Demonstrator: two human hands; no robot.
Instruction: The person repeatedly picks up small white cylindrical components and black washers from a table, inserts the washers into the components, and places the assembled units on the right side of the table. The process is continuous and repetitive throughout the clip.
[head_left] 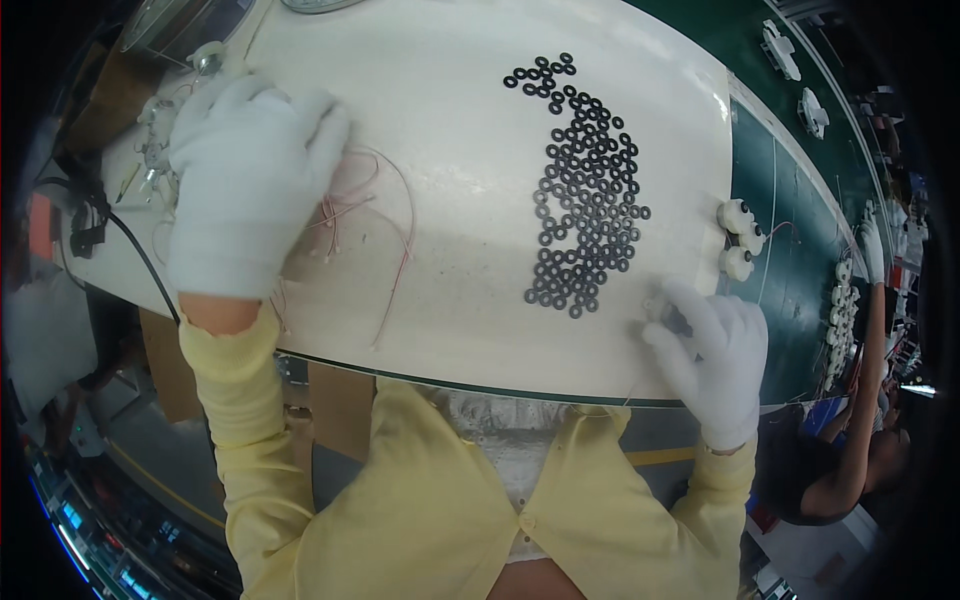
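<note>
My left hand [250,185], in a white glove, is at the far left of the table. Its fingers curl down with the tips hidden, so what they grip cannot be made out. Small metal parts [155,130] lie beside it, with a round whitish part [207,57] just past the fingertips. Thin pink and white wires [350,195] spread out on its right. Near the front right edge my gloved right hand [720,350] pinches a small whitish part [655,308], blurred, between thumb and fingers. Many black rings [590,175] lie flat in a patch left of and beyond it.
White round parts [738,240] stand on the green surface [790,200] to the right, with more white parts [840,325] farther along. A clear container [185,35] is at the back left. A black cable [135,245] crosses the left edge. A co-worker's arm [872,340] reaches in at right.
</note>
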